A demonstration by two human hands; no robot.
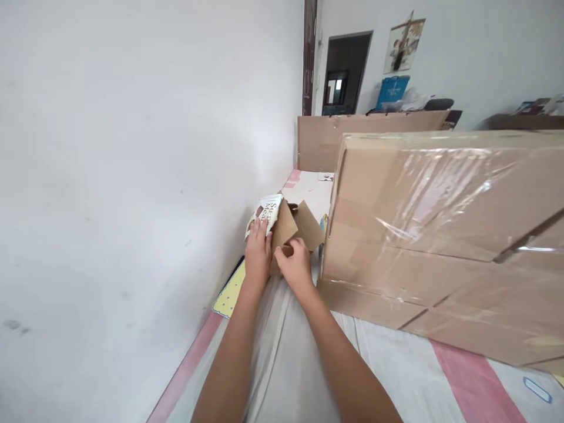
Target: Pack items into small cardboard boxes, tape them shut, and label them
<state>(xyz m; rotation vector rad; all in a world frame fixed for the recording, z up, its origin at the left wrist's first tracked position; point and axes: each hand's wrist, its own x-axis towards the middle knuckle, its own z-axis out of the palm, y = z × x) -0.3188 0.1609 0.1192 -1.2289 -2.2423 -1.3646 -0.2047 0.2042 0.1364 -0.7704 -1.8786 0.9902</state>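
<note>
A small brown cardboard box (277,267) stands by the wall with its top flaps raised. My right hand (296,263) has its thumb and fingers closed on the near edge of that box, at a flap. Against the box's left side leans a white printed packet (269,207), tilted, with dark lettering partly covered. The fingers of my left hand (258,249) lie stretched over the packet's front, and its thumb is beside the box. What is inside the box is mostly hidden.
A large taped cardboard carton (440,235) blocks the right side, close to the small box. White wall (132,176) bounds the left. A yellow dotted item (231,294) lies by the wall on the striped cloth (471,376). Another cardboard piece (319,141) stands behind.
</note>
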